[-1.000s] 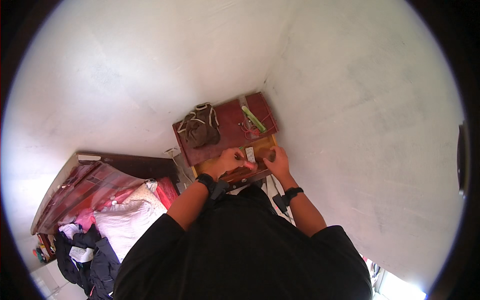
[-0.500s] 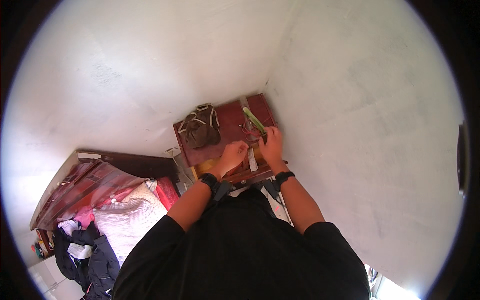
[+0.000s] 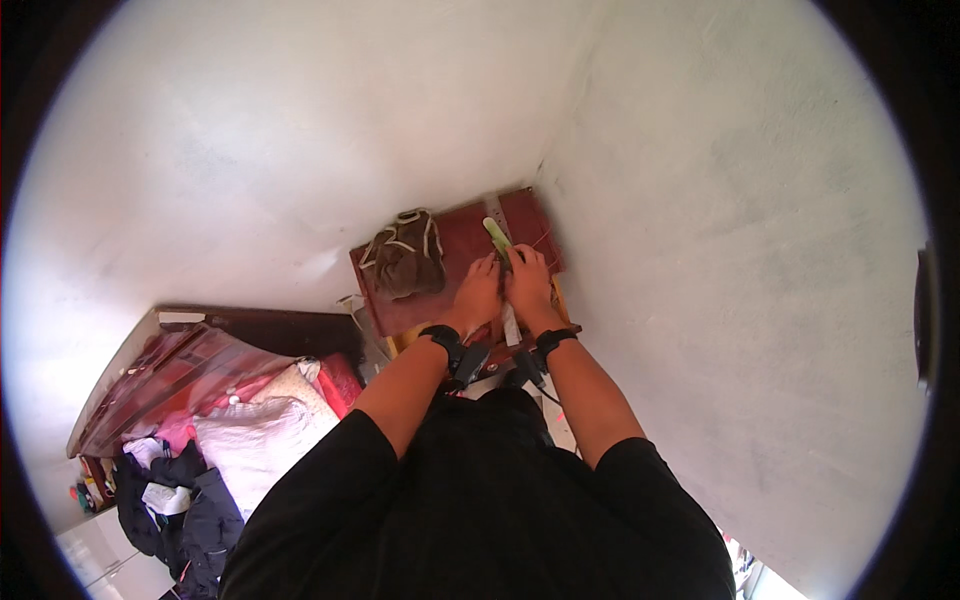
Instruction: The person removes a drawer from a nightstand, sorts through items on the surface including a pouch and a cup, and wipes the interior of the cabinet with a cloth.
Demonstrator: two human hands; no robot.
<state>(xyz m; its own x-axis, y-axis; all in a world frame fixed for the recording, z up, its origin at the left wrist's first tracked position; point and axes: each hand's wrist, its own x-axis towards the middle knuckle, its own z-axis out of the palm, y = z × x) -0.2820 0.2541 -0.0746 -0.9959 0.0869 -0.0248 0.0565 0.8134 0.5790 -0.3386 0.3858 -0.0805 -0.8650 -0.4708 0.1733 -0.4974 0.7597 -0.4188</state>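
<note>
A long, slim green object [image 3: 495,232] slants over the dark red cabinet top, and its near end is hidden by my fingers. My right hand [image 3: 530,280] is closed round that near end, fingers bent over it. Close against it, my left hand [image 3: 480,290] has its fingers curled inward beside the green object; whatever they pinch is hidden. Below both hands the drawer [image 3: 402,335] of the cabinet stands pulled out, with a whitish strip [image 3: 511,325] showing between my wrists. A thin red cord [image 3: 543,239] peeks out beyond my right fingers.
A brown cloth bag with pale trim [image 3: 410,262] lies on the left of the cabinet top [image 3: 465,222]. Plain walls [image 3: 720,260] meet in a corner behind it. At the left is a bed with pink-white bedding [image 3: 255,440] and a dark jacket [image 3: 210,515].
My left hand has moved up and right from over the drawer to beside my right hand. The right hand has shifted slightly left and farther along the green object, covering more of it.
</note>
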